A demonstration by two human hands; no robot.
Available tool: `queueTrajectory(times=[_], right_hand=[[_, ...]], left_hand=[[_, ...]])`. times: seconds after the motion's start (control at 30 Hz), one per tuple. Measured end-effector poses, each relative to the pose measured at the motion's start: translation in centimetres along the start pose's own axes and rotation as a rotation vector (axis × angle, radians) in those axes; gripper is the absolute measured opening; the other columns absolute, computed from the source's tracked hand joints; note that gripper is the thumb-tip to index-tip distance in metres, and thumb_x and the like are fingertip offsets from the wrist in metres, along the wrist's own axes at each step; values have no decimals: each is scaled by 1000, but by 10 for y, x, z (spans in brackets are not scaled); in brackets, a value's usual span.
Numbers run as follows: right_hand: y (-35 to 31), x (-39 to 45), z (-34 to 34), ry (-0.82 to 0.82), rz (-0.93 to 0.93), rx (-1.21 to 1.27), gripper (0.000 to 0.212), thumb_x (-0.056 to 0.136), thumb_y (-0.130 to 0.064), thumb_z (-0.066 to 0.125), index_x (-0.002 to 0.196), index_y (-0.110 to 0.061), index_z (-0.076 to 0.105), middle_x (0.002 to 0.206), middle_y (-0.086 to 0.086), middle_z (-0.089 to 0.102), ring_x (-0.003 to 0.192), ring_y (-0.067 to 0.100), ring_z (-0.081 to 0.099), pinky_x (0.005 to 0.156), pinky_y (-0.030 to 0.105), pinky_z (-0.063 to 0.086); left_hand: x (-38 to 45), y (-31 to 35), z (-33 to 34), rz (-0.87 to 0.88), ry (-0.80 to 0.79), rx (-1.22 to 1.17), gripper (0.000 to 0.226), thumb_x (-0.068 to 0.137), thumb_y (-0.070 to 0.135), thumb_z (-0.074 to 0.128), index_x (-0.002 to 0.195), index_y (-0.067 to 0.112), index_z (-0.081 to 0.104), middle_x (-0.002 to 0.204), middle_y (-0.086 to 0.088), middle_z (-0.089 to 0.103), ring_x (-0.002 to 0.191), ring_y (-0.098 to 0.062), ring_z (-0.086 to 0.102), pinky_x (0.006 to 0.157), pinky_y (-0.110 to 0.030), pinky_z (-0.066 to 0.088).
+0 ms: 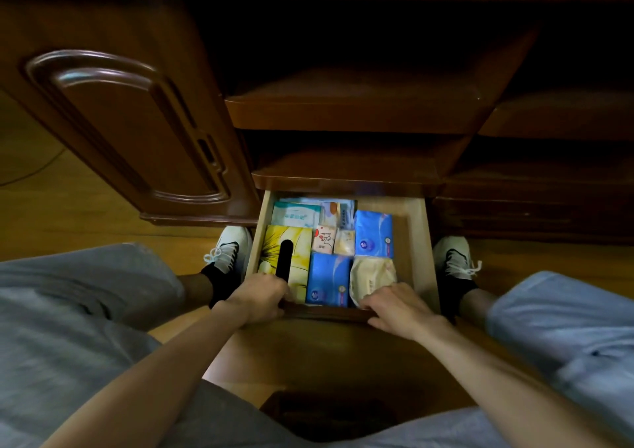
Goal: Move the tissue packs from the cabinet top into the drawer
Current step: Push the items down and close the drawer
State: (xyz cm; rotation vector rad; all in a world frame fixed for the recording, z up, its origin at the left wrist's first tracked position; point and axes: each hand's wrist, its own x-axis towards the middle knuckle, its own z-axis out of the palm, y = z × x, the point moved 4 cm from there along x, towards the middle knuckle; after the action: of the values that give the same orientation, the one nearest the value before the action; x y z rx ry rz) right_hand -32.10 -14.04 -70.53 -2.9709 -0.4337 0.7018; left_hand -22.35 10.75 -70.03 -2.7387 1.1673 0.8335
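Note:
The bottom drawer (421,241) of the dark wooden cabinet stands pulled out and holds several tissue packs. A yellow box with a black oval slot (291,241) lies at the left. Two blue packs (374,233) (327,277) and a beige pack (372,272) fill the right side. Pale packs (296,214) and two small packs (324,240) lie toward the back. My left hand (259,298) grips the drawer's front edge at the left. My right hand (399,305) rests on the front edge, fingers curled over it beside the beige pack.
Open shelves (353,111) overhang the drawer. A carved cabinet door (130,121) stands to the left. My knees and white shoes (228,252) (453,258) flank the drawer on the wooden floor. A cable (31,169) runs across the floor at far left.

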Motion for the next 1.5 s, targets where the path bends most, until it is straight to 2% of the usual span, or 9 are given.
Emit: queueTrajectory(times=[0.17,0.3,0.4,0.53,0.6,0.7,1.07,1.27,1.5], right_hand=[[0,3,-5,24,-8,37,23,90,-41,69,110,-30,70,108,-5,73,104,18,66,87,35,52],[4,17,-4,-77,18,92,24,85,-50,72,99,-31,69,99,-10,70,93,13,66,73,30,46],[6,50,-20,-66,82,379,30,86,-64,63,99,-37,67,95,-21,67,83,-1,62,73,24,50],[14,126,-49,214,206,449,46,95,-41,63,139,-32,53,134,-6,59,113,17,57,82,35,53],[15,160,-45,165,271,360,49,97,-36,58,144,-26,47,146,3,50,128,28,49,98,45,48],[18,188,-25,59,351,272,48,101,-31,49,147,-20,42,154,9,41,137,33,42,109,48,39],[26,193,-9,176,210,311,49,102,-22,47,151,-29,44,152,-2,42,138,25,38,115,47,29],[21,195,-12,175,231,213,61,100,-7,49,155,-30,37,158,-3,42,141,25,38,116,45,27],[29,155,-33,312,272,259,48,99,-20,53,146,-26,43,144,4,54,133,27,41,107,42,35]], left_hand=[[1,-3,-4,1,16,13,35,89,34,68,124,31,67,122,9,68,113,-16,61,96,-32,49],[2,-1,0,2,15,1,33,89,32,68,122,32,66,123,9,67,114,-15,61,97,-34,48],[4,-3,1,-2,28,-10,32,88,30,67,120,34,66,123,11,66,113,-15,61,94,-33,48],[6,-7,6,-8,62,-14,33,86,32,68,119,33,67,122,10,67,109,-18,63,85,-29,45],[5,-10,10,-4,90,-32,33,85,32,69,118,33,68,121,9,68,106,-19,65,81,-29,45],[3,-13,13,12,123,-77,30,84,30,70,114,34,69,114,12,68,100,-17,66,76,-27,43],[6,-16,14,61,108,-121,25,84,35,69,109,32,71,110,14,68,95,-12,65,77,-28,50],[3,-12,10,47,125,-108,28,85,36,70,113,35,70,111,15,68,97,-10,65,74,-23,41],[-3,-9,8,27,148,-104,29,88,34,69,117,34,69,117,14,68,103,-13,65,79,-25,45]])
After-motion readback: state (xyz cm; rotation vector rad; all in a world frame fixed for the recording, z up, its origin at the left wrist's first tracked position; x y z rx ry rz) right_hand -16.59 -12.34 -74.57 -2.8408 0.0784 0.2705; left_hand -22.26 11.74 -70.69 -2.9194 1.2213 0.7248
